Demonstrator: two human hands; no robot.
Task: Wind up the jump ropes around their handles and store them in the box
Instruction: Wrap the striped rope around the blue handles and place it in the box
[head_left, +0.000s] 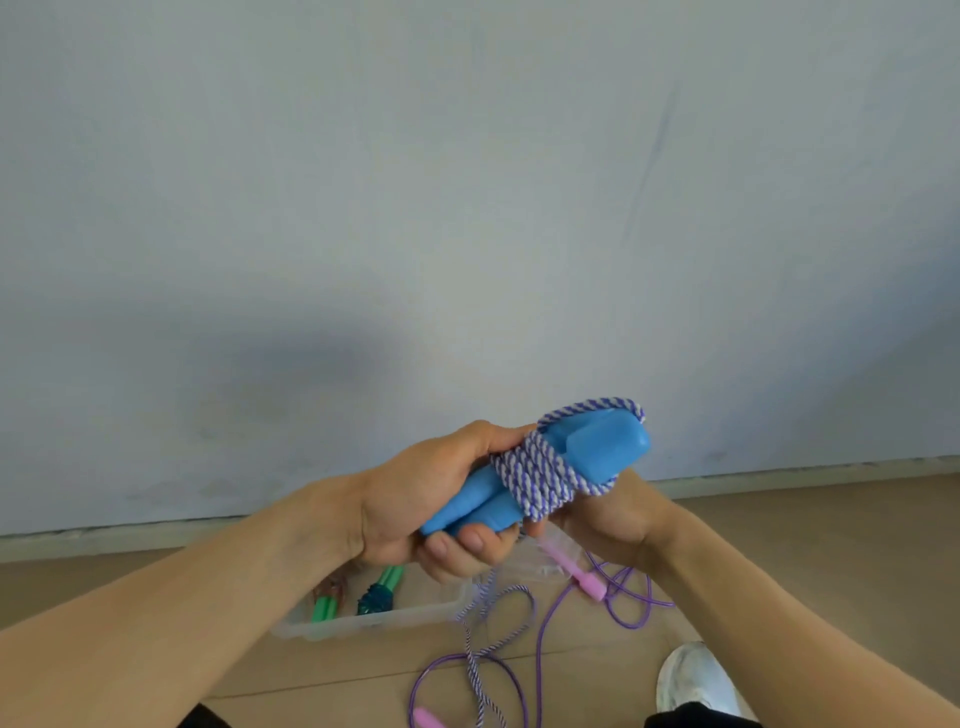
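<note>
Your left hand (415, 499) grips the blue handles (519, 483) at lower center; your right hand (613, 514) pinches the rope (540, 475). Slacken and coils likely slip off; tail (478, 670) may snag before the box (363, 621).

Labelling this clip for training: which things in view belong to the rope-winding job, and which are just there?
Job:
blue handles
striped rope
left hand
right hand
clear box
pink-handled purple rope
green-handled rope

Just there:
white shoe
wall

Box (332, 626) left — loose rope (618, 603) right, on floor (810, 561).
</note>
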